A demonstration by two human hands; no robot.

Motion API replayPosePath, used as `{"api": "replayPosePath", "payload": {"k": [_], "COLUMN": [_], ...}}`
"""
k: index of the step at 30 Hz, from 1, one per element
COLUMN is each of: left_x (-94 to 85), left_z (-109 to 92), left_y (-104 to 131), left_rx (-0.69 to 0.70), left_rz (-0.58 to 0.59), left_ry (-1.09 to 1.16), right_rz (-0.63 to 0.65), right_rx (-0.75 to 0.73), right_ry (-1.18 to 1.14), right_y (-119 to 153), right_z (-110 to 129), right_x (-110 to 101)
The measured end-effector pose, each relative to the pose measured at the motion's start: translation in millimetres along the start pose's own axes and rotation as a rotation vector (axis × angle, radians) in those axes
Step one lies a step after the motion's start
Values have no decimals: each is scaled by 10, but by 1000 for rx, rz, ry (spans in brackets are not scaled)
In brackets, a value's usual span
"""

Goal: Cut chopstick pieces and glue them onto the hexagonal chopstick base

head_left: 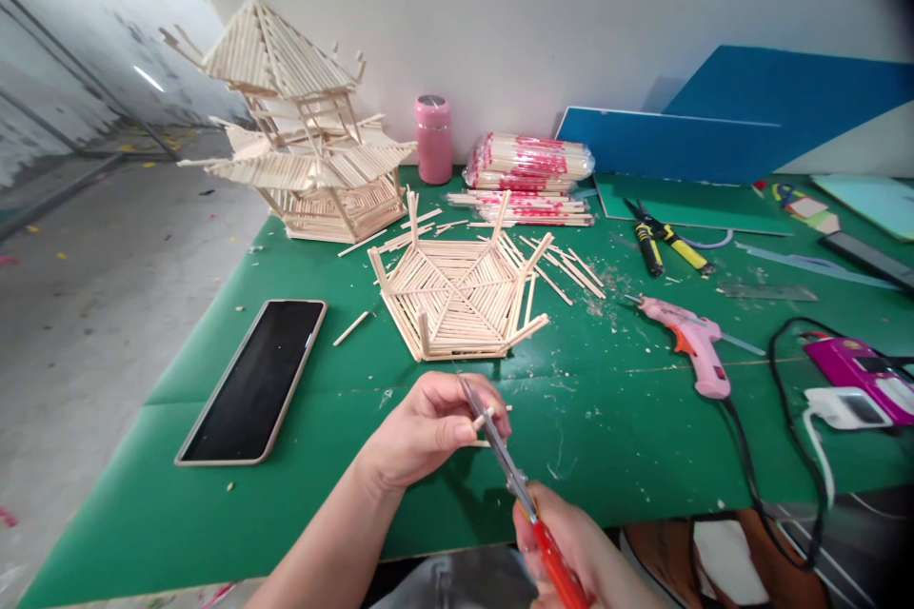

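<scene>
My left hand (432, 423) pinches a short wooden stick (484, 419) close to the table's front edge. Wrapped round the red handle of a pair of scissors (515, 481), my right hand (561, 538) sits lower and to the right. The metal blades reach up and left to the stick at my left fingertips; whether they touch it I cannot tell. Just beyond my hands lies a six-sided stick frame (457, 295), its flat base filled with sticks and short posts rising at the corners. Another piece of stick shows beneath my left fingers.
A stick-built pagoda (314, 143) stands at the back left, beside a pink flask (433, 141) and bagged sticks (528, 162). A phone (253, 381) lies left. On the right are pliers (664, 238), a pink glue gun (692, 343) with its cord, and a purple device (861, 376).
</scene>
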State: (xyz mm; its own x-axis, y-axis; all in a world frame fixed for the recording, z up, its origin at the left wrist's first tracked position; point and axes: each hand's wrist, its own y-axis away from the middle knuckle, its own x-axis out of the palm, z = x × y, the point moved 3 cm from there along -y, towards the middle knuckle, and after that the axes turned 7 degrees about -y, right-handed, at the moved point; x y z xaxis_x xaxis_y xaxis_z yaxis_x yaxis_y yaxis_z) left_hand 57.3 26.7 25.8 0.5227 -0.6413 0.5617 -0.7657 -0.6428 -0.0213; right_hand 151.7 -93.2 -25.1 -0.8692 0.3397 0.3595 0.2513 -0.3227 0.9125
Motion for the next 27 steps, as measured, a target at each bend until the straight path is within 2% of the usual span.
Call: {"api": "replayPosePath", "payload": {"k": [6, 11, 16, 20, 24, 27], "left_x": [-3, 2, 24, 110, 229, 299], "left_z": [-23, -47, -14, 9, 20, 36], "left_y": [5, -5, 4, 29, 43, 36], "left_rx": [7, 3, -30, -23, -7, -5], "left_rz": [-5, 30, 22, -34, -125, -143], "left_ry": [-19, -44, -12, 105, 195, 285], "right_rz": [-15, 172, 92, 130, 150, 185], "right_rx": [-3, -91, -134, -110, -150, -172], "right_ry": [57, 58, 49, -3, -18, -26], "right_y": [114, 229, 154, 134, 207, 259], "right_z": [69, 103, 27, 27, 125, 162], "right_x": [33, 6, -25, 11, 3, 36]}}
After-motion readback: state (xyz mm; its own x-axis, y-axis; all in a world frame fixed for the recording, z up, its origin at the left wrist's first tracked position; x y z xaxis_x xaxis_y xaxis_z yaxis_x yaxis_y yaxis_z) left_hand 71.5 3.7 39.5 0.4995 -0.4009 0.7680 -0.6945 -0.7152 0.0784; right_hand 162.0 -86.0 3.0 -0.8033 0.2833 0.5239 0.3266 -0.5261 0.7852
